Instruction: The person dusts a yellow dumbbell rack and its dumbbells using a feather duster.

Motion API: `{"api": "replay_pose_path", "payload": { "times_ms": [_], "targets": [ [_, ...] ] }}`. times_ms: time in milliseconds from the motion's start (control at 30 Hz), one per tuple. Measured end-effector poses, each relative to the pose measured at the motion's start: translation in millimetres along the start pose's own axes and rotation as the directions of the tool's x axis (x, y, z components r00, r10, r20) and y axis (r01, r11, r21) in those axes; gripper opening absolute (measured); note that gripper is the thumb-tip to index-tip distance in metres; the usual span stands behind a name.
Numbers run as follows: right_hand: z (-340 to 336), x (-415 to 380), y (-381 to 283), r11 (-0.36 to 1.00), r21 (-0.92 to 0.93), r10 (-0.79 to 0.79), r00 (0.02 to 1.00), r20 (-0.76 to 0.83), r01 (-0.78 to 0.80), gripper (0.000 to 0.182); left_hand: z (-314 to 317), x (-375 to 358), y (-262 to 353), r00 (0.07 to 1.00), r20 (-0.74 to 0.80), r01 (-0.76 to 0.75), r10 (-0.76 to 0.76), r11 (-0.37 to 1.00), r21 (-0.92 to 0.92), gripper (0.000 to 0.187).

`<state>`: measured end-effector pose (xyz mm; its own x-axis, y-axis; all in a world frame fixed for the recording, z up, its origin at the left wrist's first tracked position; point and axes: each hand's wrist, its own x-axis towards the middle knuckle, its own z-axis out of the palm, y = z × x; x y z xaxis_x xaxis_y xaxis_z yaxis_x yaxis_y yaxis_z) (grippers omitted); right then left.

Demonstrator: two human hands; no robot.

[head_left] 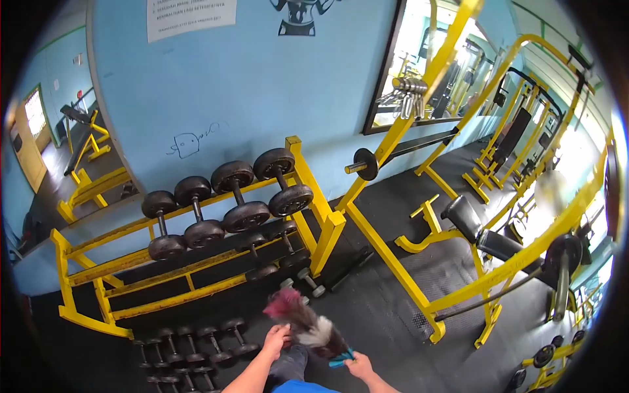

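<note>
A feather duster (316,331), with pink, brown and white feathers and a teal handle, slants across the bottom middle of the view. My right hand (358,365) is closed around the teal handle end. At the left edge of the feathers, my left hand (278,338) has its fingers curled together, and their tips appear to pinch the feathers. Just beyond the pink tip, a small grey dumbbell (311,283) lies on the floor. The yellow dumbbell rack (157,303) stands ahead to the left.
Large black dumbbells (246,217) sit on the rack's top, others lower down. Rows of smaller dumbbells (190,344) lie on the floor at left. A yellow bench-press frame (393,272) with a black bench (498,245) stands right. A mirror (445,72) hangs on the blue wall.
</note>
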<state>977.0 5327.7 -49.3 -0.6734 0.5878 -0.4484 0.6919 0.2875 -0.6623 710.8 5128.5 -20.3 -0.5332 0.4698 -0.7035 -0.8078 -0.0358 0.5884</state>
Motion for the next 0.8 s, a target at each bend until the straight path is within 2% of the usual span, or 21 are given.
{"api": "replay_pose_path", "payload": {
  "times_ms": [67,167,200,267,333,400,467,533,600,633,700,733,800],
  "targets": [
    [-36,36,-25,0.999,-0.047,0.018,0.998,-0.059,-0.021,0.030,13,22,26,0.999,-0.037,-0.007,0.006,1.000,-0.028,0.028],
    [-83,99,-39,0.995,0.094,0.037,0.982,-0.183,-0.021,0.030,49,49,77,0.997,-0.082,0.005,-0.002,0.999,0.038,0.028],
    [-97,119,-47,0.991,0.118,-0.029,0.967,-0.254,0.060,0.028,59,64,89,0.998,-0.056,-0.008,0.012,0.997,0.076,0.029],
    [-126,145,-73,0.964,0.235,-0.050,0.952,-0.302,0.125,0.016,75,82,110,0.999,-0.032,-0.013,0.017,0.993,0.120,0.030],
    [-149,176,-82,0.950,0.291,-0.011,0.946,-0.323,0.111,0.022,96,98,136,0.995,0.053,-0.094,0.086,0.981,0.171,0.033],
    [-172,202,-102,0.952,0.282,-0.017,0.944,-0.328,0.115,0.028,118,110,159,0.995,0.036,-0.101,0.096,0.970,0.222,0.038],
    [-191,235,-106,0.988,0.080,-0.100,0.940,-0.325,0.133,0.033,136,125,169,0.989,0.023,-0.146,0.146,0.947,0.287,0.042],
    [-209,271,-110,0.993,0.045,-0.095,0.957,-0.273,0.111,0.036,160,136,177,0.988,-0.001,-0.149,0.156,0.948,0.280,0.045],
    [-229,308,-117,0.980,-0.121,-0.186,0.949,-0.255,0.159,0.038,183,147,178,0.983,-0.004,-0.174,0.183,0.940,0.295,0.048],
    [-246,319,-145,0.977,-0.190,-0.131,0.974,-0.185,0.095,0.036,194,155,174,0.983,-0.023,-0.170,0.184,0.943,0.285,0.048],
    [-259,368,-148,0.970,-0.197,-0.173,0.975,-0.137,0.145,0.037,219,181,171,0.972,0.005,-0.223,0.236,0.909,0.352,0.052],
    [-265,402,-152,0.963,-0.198,-0.209,0.972,-0.105,0.185,0.037,228,199,164,0.966,-0.028,-0.235,0.258,0.915,0.327,0.052],
    [-281,468,-164,0.923,-0.263,-0.295,0.956,-0.009,0.282,0.041,249,238,150,0.924,-0.042,-0.346,0.380,0.878,0.332,0.056]
  ]
}}
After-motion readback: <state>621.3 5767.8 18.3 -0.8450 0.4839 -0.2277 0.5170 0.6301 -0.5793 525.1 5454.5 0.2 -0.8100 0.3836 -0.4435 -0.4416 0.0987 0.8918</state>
